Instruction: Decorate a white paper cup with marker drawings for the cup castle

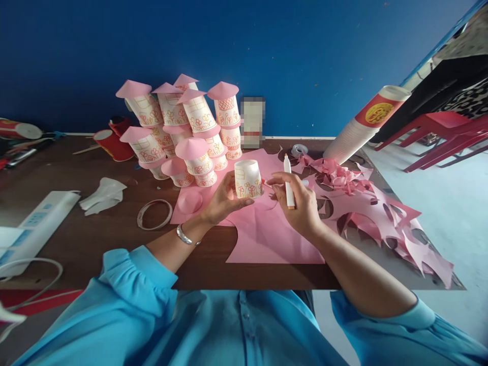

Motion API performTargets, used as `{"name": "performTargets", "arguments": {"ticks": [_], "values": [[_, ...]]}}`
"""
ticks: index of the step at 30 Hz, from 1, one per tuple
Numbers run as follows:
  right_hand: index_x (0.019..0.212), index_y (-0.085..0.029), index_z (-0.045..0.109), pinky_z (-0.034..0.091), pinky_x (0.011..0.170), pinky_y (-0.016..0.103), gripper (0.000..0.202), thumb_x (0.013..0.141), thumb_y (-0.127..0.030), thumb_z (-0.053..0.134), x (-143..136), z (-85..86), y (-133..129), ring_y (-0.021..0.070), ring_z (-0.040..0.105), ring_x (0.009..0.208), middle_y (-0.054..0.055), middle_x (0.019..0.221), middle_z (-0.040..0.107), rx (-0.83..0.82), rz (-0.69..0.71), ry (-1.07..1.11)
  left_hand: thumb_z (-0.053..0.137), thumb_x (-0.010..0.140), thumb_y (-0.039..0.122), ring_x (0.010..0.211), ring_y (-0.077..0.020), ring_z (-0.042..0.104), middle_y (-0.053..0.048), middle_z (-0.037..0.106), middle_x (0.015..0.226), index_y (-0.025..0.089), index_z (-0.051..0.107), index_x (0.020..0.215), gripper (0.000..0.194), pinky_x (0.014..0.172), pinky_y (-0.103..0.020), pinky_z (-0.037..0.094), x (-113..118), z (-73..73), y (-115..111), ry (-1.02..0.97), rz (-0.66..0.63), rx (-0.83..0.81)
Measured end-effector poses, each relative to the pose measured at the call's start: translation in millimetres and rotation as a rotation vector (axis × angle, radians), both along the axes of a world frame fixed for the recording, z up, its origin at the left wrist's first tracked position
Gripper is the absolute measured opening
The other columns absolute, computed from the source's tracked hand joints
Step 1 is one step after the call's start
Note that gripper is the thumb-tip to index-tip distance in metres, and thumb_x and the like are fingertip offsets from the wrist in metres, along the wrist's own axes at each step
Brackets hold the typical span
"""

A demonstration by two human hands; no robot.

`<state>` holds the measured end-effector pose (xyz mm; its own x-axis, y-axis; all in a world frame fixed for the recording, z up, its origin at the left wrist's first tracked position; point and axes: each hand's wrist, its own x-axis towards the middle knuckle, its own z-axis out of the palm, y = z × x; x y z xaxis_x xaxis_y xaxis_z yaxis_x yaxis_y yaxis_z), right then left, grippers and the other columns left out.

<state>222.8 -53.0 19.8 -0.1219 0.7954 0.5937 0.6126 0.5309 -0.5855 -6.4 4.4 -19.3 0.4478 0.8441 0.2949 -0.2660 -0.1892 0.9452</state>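
My left hand [224, 198] is closed round an upturned white paper cup [244, 175], with flowers and grass drawn in red, orange and yellow along its lower part and a small outlined rectangle above. Beside the cup, my right hand [299, 203] grips a white marker [288, 175] that stands upright with its orange tip pointing up. A thin red-tipped pen [267, 183] also pokes from the fingers of that hand toward the cup's side; whether it touches is unclear. Beneath both hands lies a pink paper sheet [267, 239].
Decorated cups [198, 119] with pink cone roofs stand stacked against the blue wall. A tall stack of paper cups [351, 134] leans at right, near pink paper scraps [385, 208]. At left are a tape roll [154, 214], crumpled tissue [102, 195] and a power strip [40, 226].
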Motion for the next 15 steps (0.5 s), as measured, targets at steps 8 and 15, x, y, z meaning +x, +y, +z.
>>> {"name": "performTargets", "arguments": {"ticks": [8, 15], "values": [[0.129, -0.029, 0.063, 0.070, 0.089, 0.040, 0.029, 0.101, -0.022, 0.067, 0, -6.3, 10, 0.0221, 0.085, 0.096, 0.006, 0.125, 0.082, -0.157, 0.142, 0.098, 0.099, 0.077, 0.051, 0.127, -0.0320, 0.067, -0.009, 0.069, 0.133, 0.028, 0.057, 0.135, 0.075, 0.109, -0.055, 0.059, -3, -7.5, 3, 0.056, 0.063, 0.089], [0.139, -0.029, 0.061, 0.071, 0.089, 0.042, 0.047, 0.095, -0.022, 0.073, -3, -10.5, 6, 0.0254, 0.084, 0.105, 0.008, 0.136, 0.079, -0.156, 0.174, 0.066, 0.101, 0.076, 0.050, 0.127, -0.0309, 0.069, -0.010, 0.070, 0.134, 0.025, 0.055, 0.133, 0.077, 0.109, -0.053, 0.060, -2, -6.2, 3, 0.033, 0.044, 0.025]]}}
